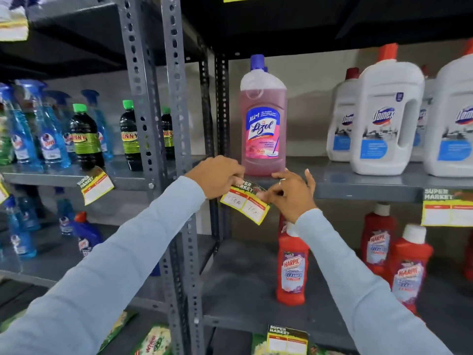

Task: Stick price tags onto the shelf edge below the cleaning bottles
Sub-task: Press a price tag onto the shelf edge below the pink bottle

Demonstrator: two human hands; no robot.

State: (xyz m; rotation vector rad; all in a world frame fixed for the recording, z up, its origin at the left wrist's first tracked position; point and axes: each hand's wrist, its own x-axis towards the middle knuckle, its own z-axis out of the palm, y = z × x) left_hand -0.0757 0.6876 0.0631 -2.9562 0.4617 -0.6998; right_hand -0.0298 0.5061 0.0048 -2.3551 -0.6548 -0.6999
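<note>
Now | left hand (pixel 217 176) pinches the price tag's (pixel 245 204) top-left corner; right hand (pixel 291 192) pinches its right edge, other fingers spread | tag tilted against shelf edge (pixel 358 192), just below pink bottle (pixel 263 124); probably being lined up for pressing

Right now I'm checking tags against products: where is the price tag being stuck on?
In the head view, the price tag is centre frame, tilted, held by the left hand and right hand at the shelf edge just below the pink Lizol bottle.
</note>
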